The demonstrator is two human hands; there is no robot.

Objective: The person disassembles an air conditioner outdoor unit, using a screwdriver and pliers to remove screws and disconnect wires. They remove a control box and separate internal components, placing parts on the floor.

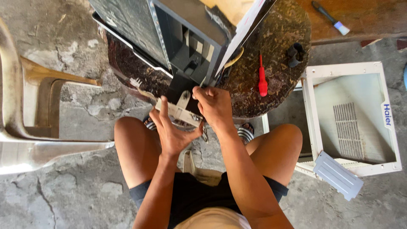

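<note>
I sit with bare knees at a dark, worn round table (280, 91). A dark grey machine housing (186, 38) lies on it, its open end toward me. My left hand (171, 129) holds a pale metal bracket (180, 111) from below, fingers spread along it. At the bracket's right end, just under the housing's edge, my right hand (214, 106) is closed, gripping something small that I cannot make out. A white panel (246, 25) leans against the housing.
A red-handled screwdriver (262, 80) and a small black part (295, 54) lie on the table. A white plastic frame with a grille (352, 118) rests on the cracked concrete floor at right. A pale chair (25, 127) stands at left. A brush (330, 18) lies on a wooden board.
</note>
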